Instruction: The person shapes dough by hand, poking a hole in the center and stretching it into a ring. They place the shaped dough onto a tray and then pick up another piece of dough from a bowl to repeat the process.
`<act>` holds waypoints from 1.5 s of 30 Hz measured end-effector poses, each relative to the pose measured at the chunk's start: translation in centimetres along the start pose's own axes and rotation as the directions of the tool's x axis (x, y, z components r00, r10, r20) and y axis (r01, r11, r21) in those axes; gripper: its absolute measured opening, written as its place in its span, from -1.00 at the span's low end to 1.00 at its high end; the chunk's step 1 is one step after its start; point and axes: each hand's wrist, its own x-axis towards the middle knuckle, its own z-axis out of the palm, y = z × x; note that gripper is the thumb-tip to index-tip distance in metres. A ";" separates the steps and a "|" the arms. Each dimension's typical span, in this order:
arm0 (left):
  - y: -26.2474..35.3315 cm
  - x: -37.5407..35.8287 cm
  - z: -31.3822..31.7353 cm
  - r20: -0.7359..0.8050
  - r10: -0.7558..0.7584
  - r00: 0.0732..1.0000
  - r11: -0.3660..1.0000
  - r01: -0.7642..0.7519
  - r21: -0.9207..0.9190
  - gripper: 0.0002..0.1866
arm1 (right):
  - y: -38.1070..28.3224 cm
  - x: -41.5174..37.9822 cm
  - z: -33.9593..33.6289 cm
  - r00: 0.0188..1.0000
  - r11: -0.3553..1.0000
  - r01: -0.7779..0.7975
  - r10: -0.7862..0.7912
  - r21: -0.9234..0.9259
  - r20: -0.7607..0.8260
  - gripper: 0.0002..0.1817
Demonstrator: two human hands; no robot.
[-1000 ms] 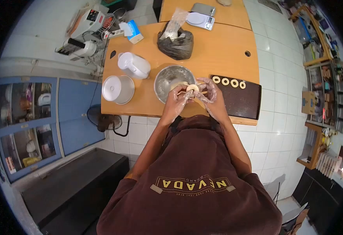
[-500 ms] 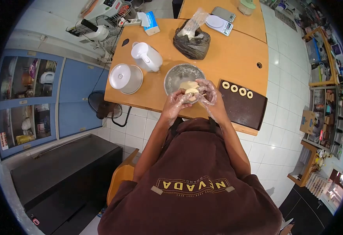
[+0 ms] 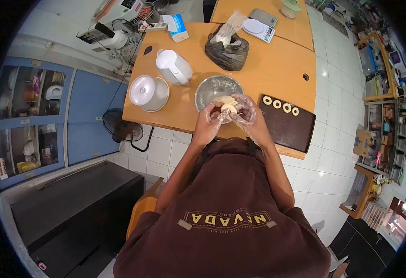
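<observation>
Both my hands, in clear plastic gloves dusted with flour, meet over the near side of a metal mixing bowl [image 3: 207, 90]. Between them is a small pale dough ring [image 3: 229, 109]. My left hand [image 3: 211, 121] is closed on its left side, thumb against the dough. Closed on the right side is my right hand [image 3: 250, 119], its fingertips close to the left ones. Behind the ring, a larger lump of dough [image 3: 226, 99] shows in the bowl, partly hidden by my fingers. On a dark baking tray [image 3: 288, 127] to the right, several dough rings [image 3: 277, 104] lie in a row.
A white pitcher [image 3: 174, 68] and a lidded white container [image 3: 149, 94] stand left of the bowl. Farther back are a black plastic bag [image 3: 227, 54], a kitchen scale [image 3: 258, 30] and a blue-and-white box [image 3: 179, 28]. The wooden table's [image 3: 184, 113] front edge is close to my body.
The dough piece has turned between my fingers, and its ring shape with a hole now faces up. My left hand has rotated slightly upward around it.
</observation>
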 end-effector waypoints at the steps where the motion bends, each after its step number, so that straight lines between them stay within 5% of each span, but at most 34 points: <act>1: 0.0 0.0 -0.1 0.002 0.008 1.000 1.000 -0.008 0.008 -0.73 | -0.2 0.0 0.1 1.000 1.000 0.003 -0.003 -0.005 -0.006 -0.41; 8: 0.1 0.3 -1.0 0.146 0.019 0.989 1.000 -0.022 0.017 -0.64 | 0.7 0.2 0.6 0.996 0.998 0.055 -0.055 0.003 -0.069 -0.39; 17: 1.0 -0.2 0.2 -0.022 -0.040 0.999 0.981 0.034 -0.193 -0.57 | 0.8 -0.3 0.2 0.999 0.999 0.048 -0.048 -0.010 -0.020 -0.38; 26: 0.2 -0.5 0.1 0.040 -0.019 0.999 0.998 0.021 -0.055 -0.51 | 0.4 -0.4 0.2 0.999 0.999 0.038 -0.038 0.012 0.004 -0.36; 45: -0.5 0.2 2.2 0.031 -0.046 0.998 0.992 0.049 -0.114 -0.63 | 0.3 -1.0 -2.7 0.998 0.997 0.061 -0.061 -0.042 -0.006 -0.38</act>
